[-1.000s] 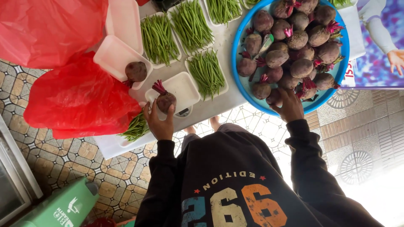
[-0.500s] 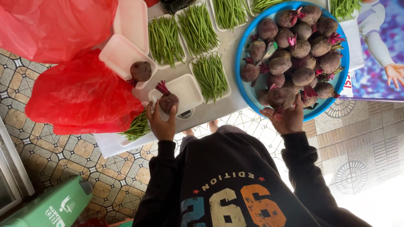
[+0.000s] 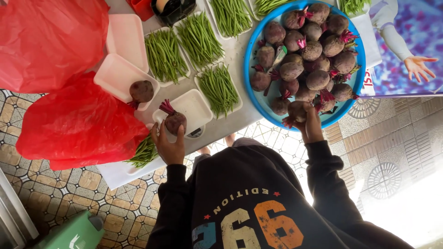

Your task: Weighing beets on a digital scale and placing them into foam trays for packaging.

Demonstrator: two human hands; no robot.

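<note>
My left hand (image 3: 170, 146) is shut on a dark red beet (image 3: 175, 122) with a pink stem, holding it at the near edge of a white foam tray (image 3: 196, 106) that rests on a small scale (image 3: 196, 133). My right hand (image 3: 313, 127) reaches over the near rim of a blue basin (image 3: 251, 87) and grips one beet (image 3: 297, 109) from the pile of several beets there. Another beet (image 3: 141, 91) lies in a second foam tray (image 3: 113, 76) to the left.
Several foam trays of green beans (image 3: 164, 55) cover the white table. Two red plastic bags (image 3: 78, 124) bulge at the left, one over loose beans. A printed poster (image 3: 406, 46) hangs at the right. A green box (image 3: 74, 233) stands on the patterned tile floor.
My right hand has slid left along the basin's near rim and closed on a beet. My left hand keeps its beet at the tray on the scale.
</note>
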